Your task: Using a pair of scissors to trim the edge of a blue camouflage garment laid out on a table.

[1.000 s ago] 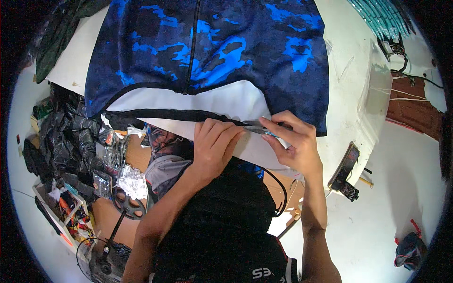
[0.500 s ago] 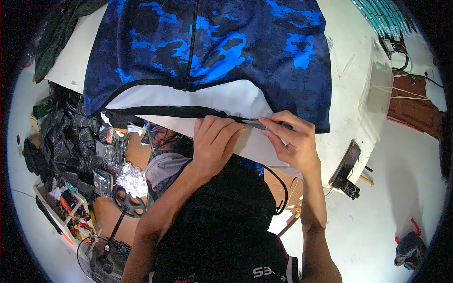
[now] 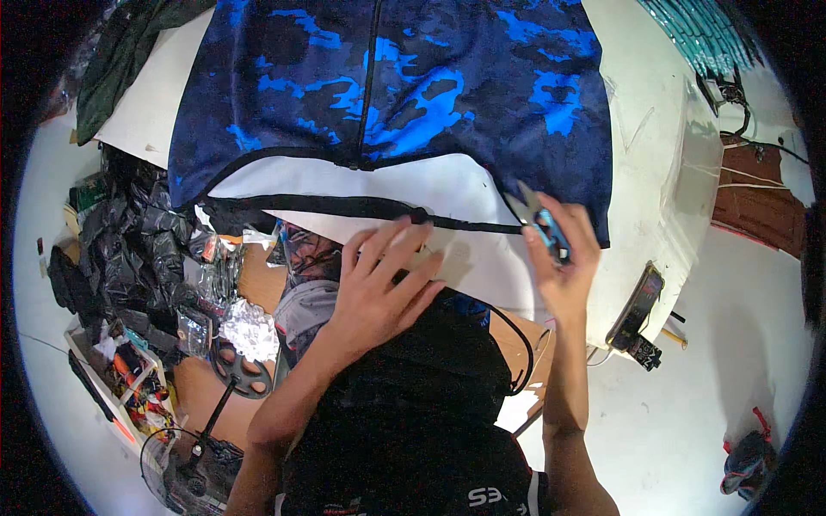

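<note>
On the white table [image 3: 662, 163], seen from the head camera, a blue and black patterned jacket [image 3: 404, 86] lay spread flat, its dark zip [image 3: 372, 77] running down the middle toward the person. Its lower hem was turned up so the white lining [image 3: 361, 185] showed, edged by a black band [image 3: 344, 206] that ran left to right across the table's near side.

Left hand [image 3: 383, 279]: flat, fingers spread wide, palm down on the white surface just below the black band; fingertips reached close to the band near its middle. It held nothing.

Right hand [image 3: 564, 258]: closed around a small pair of snips [image 3: 533, 215] with a blue handle. The grey blades pointed up and to the left, their tips at the jacket's lower right edge, where the black band met the blue cloth. Whether the blades touched the cloth could not be told.

The two hands were apart, with a stretch of band between them. The person's dark garment [image 3: 413, 413] filled the lower middle of the view.

Surroundings: a black device [image 3: 635, 314] hung at the table's right edge, below the right hand. To the left of the table lay crumpled black plastic bags [image 3: 129, 249], a wad of silver foil [image 3: 245, 331] and a tray of small tools [image 3: 129, 387] on the floor. A dark green cloth [image 3: 120, 60] lay over the table's far left corner. A red and black item [image 3: 744, 451] sat on the pale floor at lower right.
</note>
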`<state>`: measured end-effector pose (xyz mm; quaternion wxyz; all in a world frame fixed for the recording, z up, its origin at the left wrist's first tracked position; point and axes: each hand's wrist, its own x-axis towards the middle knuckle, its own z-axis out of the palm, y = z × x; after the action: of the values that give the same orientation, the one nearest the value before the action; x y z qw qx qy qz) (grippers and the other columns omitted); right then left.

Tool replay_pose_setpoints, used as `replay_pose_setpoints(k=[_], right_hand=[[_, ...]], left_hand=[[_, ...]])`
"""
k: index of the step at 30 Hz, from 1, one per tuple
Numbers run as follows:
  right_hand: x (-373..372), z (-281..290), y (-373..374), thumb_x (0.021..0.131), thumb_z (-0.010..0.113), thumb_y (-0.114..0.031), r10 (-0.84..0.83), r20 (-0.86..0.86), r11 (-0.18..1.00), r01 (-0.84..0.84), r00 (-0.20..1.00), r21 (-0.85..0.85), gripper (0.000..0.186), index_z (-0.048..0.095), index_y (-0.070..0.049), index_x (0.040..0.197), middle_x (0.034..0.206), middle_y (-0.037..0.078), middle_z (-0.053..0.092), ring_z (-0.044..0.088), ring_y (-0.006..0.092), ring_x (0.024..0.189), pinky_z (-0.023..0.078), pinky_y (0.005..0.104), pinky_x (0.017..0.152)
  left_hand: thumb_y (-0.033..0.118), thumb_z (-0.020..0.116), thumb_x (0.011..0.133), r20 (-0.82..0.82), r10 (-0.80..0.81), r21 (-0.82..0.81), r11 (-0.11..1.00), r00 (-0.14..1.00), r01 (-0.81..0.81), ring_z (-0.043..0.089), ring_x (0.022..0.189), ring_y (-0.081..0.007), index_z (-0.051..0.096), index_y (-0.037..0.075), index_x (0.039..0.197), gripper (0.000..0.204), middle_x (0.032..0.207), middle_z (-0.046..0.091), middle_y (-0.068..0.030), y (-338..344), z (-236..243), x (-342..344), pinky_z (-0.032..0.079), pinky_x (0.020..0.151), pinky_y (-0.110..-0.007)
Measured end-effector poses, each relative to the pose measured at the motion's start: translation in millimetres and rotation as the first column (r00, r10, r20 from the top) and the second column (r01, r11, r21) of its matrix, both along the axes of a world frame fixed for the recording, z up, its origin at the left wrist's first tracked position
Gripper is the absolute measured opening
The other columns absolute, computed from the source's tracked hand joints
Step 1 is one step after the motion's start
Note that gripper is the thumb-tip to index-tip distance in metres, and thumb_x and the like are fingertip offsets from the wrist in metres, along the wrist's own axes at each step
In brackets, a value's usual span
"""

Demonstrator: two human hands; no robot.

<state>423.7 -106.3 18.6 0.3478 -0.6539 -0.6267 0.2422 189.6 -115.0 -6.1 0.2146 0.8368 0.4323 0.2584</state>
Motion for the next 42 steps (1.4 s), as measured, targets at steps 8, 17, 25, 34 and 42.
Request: replay_pose_setpoints(k=[8,17,25,34,42], right_hand=[[16,-25,5,0.082,0.062,-0.008,-0.151,-0.085,0.989,0.151,0.985,-0.006,0.026,0.061,0.0,0.107,0.082,0.006,0.055,0.05,0.0141,0.073,0.041,0.0256,0.067],[-42,-7,15,0.082,0.063,-0.01,-0.042,-0.156,0.997,0.032,0.987,-0.069,0.017,0.062,-0.001,0.096,0.079,0.007,0.059,0.051,0.0121,0.065,0.043,0.0269,0.061],[-60,-9,22,0.074,0.07,-0.006,0.191,-0.141,0.948,-0.22,0.971,-0.232,0.013,0.062,0.001,0.082,0.07,0.01,0.058,0.055,0.0157,0.06,0.043,0.028,0.057],[-69,15,24,0.073,0.071,-0.002,0.192,-0.25,0.972,-0.219,0.949,-0.087,0.012,0.065,0.0,0.083,0.072,0.004,0.057,0.052,0.0111,0.065,0.041,0.0247,0.059],[-69,6,33,0.075,0.07,-0.003,0.182,-0.378,0.975,-0.217,0.908,-0.05,0.012,0.065,0.0,0.086,0.072,0.002,0.061,0.053,0.0085,0.062,0.041,0.0233,0.054]], left_hand=[[0.017,0.073,0.072,-0.146,0.244,0.008,0.969,0.959,-0.246,0.042,0.121,-0.032,0.06,0.007,0.108,0.039,0.129,0.047,-0.0148,5,3,-39,0.032,0.096,-0.05],[0.007,0.058,0.088,0.278,0.763,-0.831,0.496,0.583,-0.252,0.059,0.096,-0.0174,0.053,-0.003,0.11,0.025,0.117,0.054,-0.016,-13,17,-40,0.047,0.081,-0.026],[0.007,0.05,0.092,0.525,0.835,-0.841,0.478,0.166,0.252,0.046,0.12,-0.0261,0.031,0.005,0.133,0.045,0.127,0.047,-0.0193,-23,13,7,0.039,0.099,-0.034],[0.01,0.061,0.087,0.558,0.826,-0.827,0.544,0.08,0.142,0.055,0.091,-0.0074,0.058,0.0,0.117,0.031,0.105,0.061,-0.0036,10,8,27,0.042,0.082,-0.022],[-0.002,0.065,0.08,0.666,0.745,-0.745,0.666,0.006,0.042,0.054,0.081,-0.0068,0.06,0.0,0.108,0.028,0.088,0.058,0.0003,29,9,29,0.043,0.073,-0.02]])
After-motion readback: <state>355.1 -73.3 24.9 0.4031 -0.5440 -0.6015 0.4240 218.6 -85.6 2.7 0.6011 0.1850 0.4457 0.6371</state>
